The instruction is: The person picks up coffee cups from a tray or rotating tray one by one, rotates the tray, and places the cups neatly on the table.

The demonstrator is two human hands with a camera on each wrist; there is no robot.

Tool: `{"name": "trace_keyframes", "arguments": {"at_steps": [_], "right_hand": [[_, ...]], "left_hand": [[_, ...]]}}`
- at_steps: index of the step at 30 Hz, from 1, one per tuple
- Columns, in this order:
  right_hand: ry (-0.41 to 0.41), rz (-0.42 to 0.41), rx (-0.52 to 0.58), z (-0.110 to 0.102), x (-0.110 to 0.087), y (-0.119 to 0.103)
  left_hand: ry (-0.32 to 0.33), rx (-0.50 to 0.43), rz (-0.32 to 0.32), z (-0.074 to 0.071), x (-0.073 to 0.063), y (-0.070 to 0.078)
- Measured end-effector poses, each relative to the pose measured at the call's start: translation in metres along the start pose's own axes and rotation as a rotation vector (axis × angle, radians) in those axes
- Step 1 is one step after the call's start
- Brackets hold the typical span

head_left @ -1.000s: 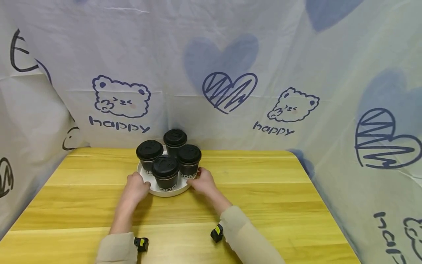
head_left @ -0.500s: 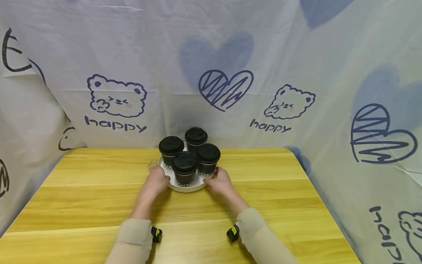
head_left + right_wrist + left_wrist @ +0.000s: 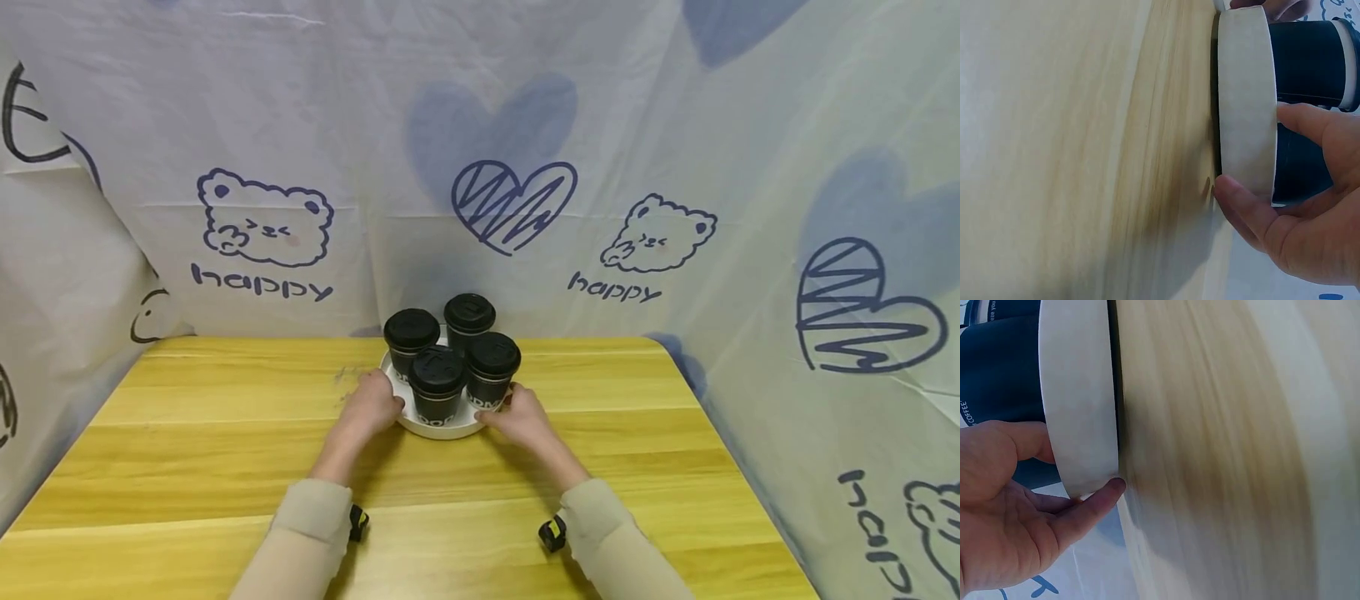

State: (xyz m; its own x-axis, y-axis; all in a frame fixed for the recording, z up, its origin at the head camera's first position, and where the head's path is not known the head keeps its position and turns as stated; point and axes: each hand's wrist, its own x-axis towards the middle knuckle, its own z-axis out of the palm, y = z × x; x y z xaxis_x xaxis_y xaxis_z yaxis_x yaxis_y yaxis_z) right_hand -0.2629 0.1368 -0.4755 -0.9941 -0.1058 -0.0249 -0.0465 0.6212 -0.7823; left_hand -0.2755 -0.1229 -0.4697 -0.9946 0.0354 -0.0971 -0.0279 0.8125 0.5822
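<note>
A round white tray (image 3: 438,432) carries several black paper cups (image 3: 437,400), all upright with black lids and pale lettering. My left hand (image 3: 371,404) grips the tray's left edge; in the left wrist view its thumb hooks over the rim and a fingertip reaches the bottom edge of the wall. On the opposite side my right hand (image 3: 521,415) holds the tray the same way, its thumb over the rim beside a cup (image 3: 1300,162) and its fingers at the lower edge. A thin dark line runs under the tray wall (image 3: 1246,106) along the table.
The wooden table (image 3: 225,467) spreads out on both sides and in front of the tray. Close behind the cups, a white cloth (image 3: 390,167) printed with bears and hearts hangs down at the table's back edge. Cloth also flanks both sides.
Both hands have moved the tray with its cups to the right along the back of the table, more in the first half second than in the second. Their grip looks the same.
</note>
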Motion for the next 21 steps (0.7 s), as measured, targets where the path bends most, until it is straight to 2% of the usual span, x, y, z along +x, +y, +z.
{"name": "trace_keyframes", "arguments": {"at_steps": [6,13,17,21], "right_hand": [[0.010,-0.001,-0.042,-0.003,0.001,0.001],[0.119,-0.068,0.044,-0.012,0.005,-0.003],[0.148,-0.096,0.103,-0.012,0.009,-0.001],[0.167,-0.122,0.153,-0.008,0.017,0.004]], "left_hand": [[0.002,0.031,-0.006,-0.003,0.002,-0.005],[0.044,0.111,0.006,-0.007,0.006,-0.012],[0.081,0.182,0.049,-0.009,0.012,-0.016],[0.088,0.227,0.109,-0.010,0.016,-0.021]]}}
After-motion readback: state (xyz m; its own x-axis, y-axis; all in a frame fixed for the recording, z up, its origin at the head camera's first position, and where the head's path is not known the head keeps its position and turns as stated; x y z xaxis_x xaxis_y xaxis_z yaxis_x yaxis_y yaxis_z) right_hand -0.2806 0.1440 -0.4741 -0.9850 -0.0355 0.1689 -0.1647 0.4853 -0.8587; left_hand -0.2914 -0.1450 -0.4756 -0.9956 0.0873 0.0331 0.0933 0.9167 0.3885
